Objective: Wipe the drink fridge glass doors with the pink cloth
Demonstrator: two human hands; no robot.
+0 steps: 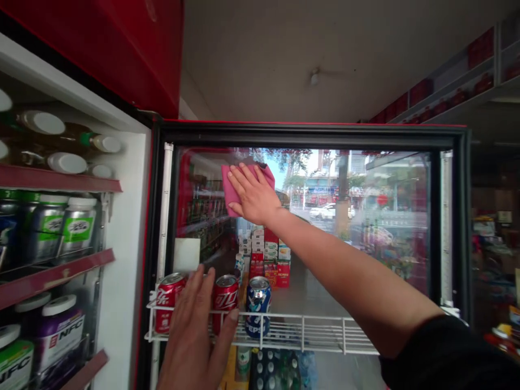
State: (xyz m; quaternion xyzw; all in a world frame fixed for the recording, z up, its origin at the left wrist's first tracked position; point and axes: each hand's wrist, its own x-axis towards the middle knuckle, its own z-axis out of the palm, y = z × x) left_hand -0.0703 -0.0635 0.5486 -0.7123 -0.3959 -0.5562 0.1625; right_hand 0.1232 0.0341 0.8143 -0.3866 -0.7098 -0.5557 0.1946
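Note:
My right hand presses a pink cloth flat against the upper left of the glass door, holding it there with its fingers spread. The cloth shows around the fingers, with a dark edge at its top. My left hand is open, fingers pointing up, in front of the white wire rack on the door. It partly hides the red cans behind it; I cannot tell whether it touches them. A red can, a second red can and a blue Pepsi can stand in the rack.
On the left, the white-walled fridge holds several bottles on red-fronted shelves, including an NFC bottle. A black frame borders the door. Stacked boxes and a street show through the glass. Shop shelves run along the upper right.

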